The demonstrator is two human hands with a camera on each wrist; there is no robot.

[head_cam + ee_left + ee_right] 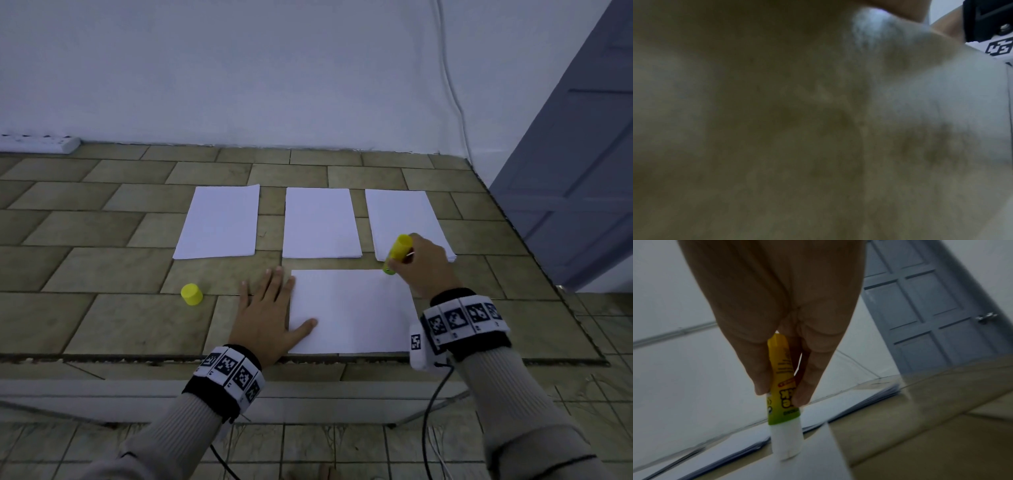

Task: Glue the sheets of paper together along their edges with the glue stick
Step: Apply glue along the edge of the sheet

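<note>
A white sheet (349, 311) lies landscape on the tiled floor in front of me. My left hand (270, 311) lies flat with straight fingers, thumb and fingertips on the sheet's left edge. My right hand (423, 265) grips a yellow glue stick (399, 251), tip down at the sheet's far right corner. In the right wrist view the white glue end of the glue stick (786, 441) touches the paper near the corner, held between finger and thumb. The yellow cap (191, 294) stands on the floor to the left. The left wrist view is a blur.
Three piles of white paper lie in a row beyond the sheet: left (219, 222), middle (320, 222), right (404, 219). A white wall stands behind, a power strip (37, 143) at far left, a grey door (575, 154) on the right. A step edge runs below my wrists.
</note>
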